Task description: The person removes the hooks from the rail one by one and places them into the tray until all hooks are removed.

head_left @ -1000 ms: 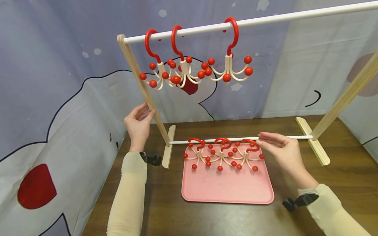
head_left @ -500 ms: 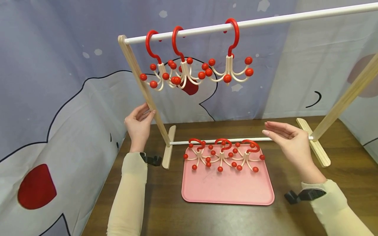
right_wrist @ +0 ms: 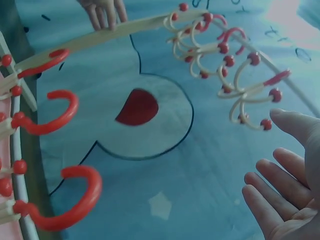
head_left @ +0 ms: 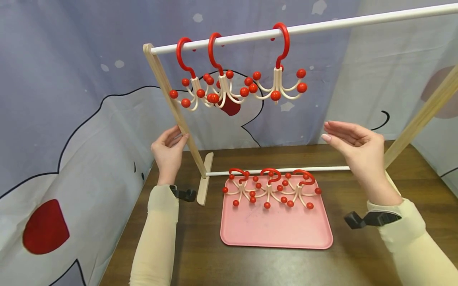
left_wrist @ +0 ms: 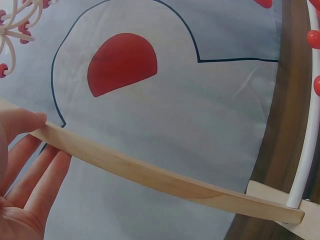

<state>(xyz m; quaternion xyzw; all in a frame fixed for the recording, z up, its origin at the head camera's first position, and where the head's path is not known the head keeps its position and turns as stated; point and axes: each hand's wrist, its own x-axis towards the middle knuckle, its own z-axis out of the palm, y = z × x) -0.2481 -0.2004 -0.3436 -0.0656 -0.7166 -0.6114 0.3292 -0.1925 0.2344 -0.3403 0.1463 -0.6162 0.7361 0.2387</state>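
In the head view, my left hand [head_left: 167, 155] pinches the rack's left wooden post [head_left: 194, 153] between thumb and fingers; the left wrist view shows the thumb and fingers [left_wrist: 47, 175] on opposite sides. My right hand [head_left: 361, 151] is raised in the air at the right, fingers loosely extended, holding nothing. Three red-hooked hangers with ball-tipped prongs hang on the white top rod [head_left: 340, 27]: a left one [head_left: 195, 84], a middle one [head_left: 223, 82] and a right one [head_left: 277, 81]. Three similar hangers [head_left: 269, 190] lie side by side on a pink tray [head_left: 275, 232].
A white lower rod [head_left: 329, 169] runs behind the tray to the right wooden post [head_left: 424, 114]. The left foot [head_left: 202, 192] rests on the brown table [head_left: 200, 246]; my right arm covers most of the right foot. A patterned curtain [head_left: 107, 131] hangs behind.
My right hand has risen and shifted right, away from the lower rod and the tray's hangers. My left hand stays on the post, and the hangers have stayed put.
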